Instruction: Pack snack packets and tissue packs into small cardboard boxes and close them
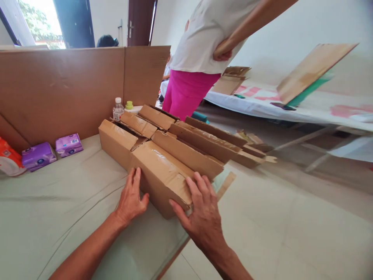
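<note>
A long brown cardboard box [160,167] lies along the edge of the covered table, with clear tape shining on its top. At its near corner, my right hand [204,210] grips the end, thumb on the side and fingers over the top. My left hand [132,198] is open, fingertips against the box's left side and thumb apart. Behind that box, several more folded cardboard pieces [210,140] sit in rows, some with raised flaps. Another narrow carton [116,140] adjoins it at the far left.
A tall cardboard panel [64,89] stands along the table's back. Purple tissue packs [69,145], an orange package [10,157] and a clear bottle [118,109] are before it. A person in pink trousers [186,93] stands beyond the boxes. Another table [250,103] lines the right wall.
</note>
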Available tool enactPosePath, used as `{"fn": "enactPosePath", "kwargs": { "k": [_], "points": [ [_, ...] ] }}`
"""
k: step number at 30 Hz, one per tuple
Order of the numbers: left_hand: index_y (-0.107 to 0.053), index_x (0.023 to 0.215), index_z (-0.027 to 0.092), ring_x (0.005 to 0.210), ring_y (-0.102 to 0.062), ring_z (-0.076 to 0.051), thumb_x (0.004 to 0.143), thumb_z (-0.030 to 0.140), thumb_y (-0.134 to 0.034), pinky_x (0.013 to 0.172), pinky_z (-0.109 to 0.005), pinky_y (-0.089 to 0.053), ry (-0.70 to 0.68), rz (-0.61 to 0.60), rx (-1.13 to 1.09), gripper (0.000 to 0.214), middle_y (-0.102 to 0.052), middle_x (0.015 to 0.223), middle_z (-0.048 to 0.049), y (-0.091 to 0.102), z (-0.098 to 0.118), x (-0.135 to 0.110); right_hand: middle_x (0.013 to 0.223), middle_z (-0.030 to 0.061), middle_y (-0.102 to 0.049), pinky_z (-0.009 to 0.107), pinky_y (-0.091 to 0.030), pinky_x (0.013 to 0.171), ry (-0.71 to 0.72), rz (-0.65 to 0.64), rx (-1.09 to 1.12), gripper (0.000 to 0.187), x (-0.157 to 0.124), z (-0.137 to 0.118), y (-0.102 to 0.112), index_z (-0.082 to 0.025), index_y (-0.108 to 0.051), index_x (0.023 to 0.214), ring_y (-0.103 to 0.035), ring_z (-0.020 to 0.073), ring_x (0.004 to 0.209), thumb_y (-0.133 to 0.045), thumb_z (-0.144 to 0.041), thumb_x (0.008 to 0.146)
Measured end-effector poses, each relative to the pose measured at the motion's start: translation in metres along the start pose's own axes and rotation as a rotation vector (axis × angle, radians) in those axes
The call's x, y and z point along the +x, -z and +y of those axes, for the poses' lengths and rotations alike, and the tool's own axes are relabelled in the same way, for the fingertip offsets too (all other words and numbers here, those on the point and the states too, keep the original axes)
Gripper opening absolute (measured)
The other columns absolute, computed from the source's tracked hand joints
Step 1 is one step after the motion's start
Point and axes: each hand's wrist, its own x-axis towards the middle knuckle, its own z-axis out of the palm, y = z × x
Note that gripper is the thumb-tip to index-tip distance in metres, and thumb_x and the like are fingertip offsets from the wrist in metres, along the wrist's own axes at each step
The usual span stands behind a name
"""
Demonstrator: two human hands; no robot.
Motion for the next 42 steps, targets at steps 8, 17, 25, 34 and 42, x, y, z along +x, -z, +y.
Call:
{"fn": "enactPosePath", "kwargs": {
  "k": [8,17,25,34,42],
  "points": [
    [-0.049,0.146,0.02,0.145,-0.041,-0.038,0.074,0.017,-0.065,0.116,-0.06,-0.04,0.036,-0.173,0.084,0.074,-0.041,0.158,-0.0198,0.031,-0.029,-0.061,0.163,0.0192,-0.027,0.065,-0.045,0.106,-0.111,0.037,0.156,0.08,-0.026,0.002,0.017,-0.027,-0.022,0.161,-0.037,0.0402,0.145,-0.063,-0.045,0.095],
    [-0.064,0.132,0.023,0.145,-0.042,-0.037,0.08,0.019,-0.06,0.116,-0.062,-0.038,0.093,-0.072,0.105,0.052,-0.049,0.153,-0.0162,0.063,-0.048,-0.126,0.149,0.0207,-0.049,0.054,-0.055,0.096,-0.364,-0.079,0.303,0.069,-0.085,-0.004,-0.008,-0.019,-0.029,0.157,-0.056,0.0356,0.131,-0.055,-0.043,0.097],
    [-0.066,0.13,0.023,0.142,-0.044,-0.039,0.08,0.037,-0.067,0.116,-0.064,-0.036,0.277,0.078,-0.097,0.051,-0.05,0.152,-0.0171,0.102,-0.054,-0.131,0.133,0.0171,-0.065,0.054,-0.055,0.095,-0.423,-0.114,0.301,0.056,-0.104,0.014,-0.024,-0.017,-0.053,0.14,-0.064,0.0337,0.118,-0.054,-0.05,0.094],
    [-0.033,0.155,0.028,0.151,-0.03,-0.035,0.094,0.057,-0.052,0.111,-0.054,-0.043,0.487,0.203,-0.656,0.07,-0.025,0.166,-0.0147,0.101,-0.085,0.036,0.108,0.0119,-0.075,0.049,-0.054,0.094,-1.008,0.203,0.523,0.057,-0.065,0.093,0.005,-0.017,-0.068,0.108,-0.07,0.0308,0.102,-0.068,-0.064,0.077],
    [-0.044,0.147,0.022,0.134,-0.05,-0.033,0.098,0.055,-0.052,0.109,-0.06,-0.043,0.569,0.294,-0.909,0.06,-0.046,0.151,-0.0139,0.059,-0.097,0.131,0.113,0.0103,-0.075,0.043,-0.057,0.091,-1.036,0.03,0.639,0.058,-0.045,0.105,-0.03,-0.018,-0.069,0.115,-0.069,0.0319,0.106,-0.067,-0.064,0.079]
  ]
}}
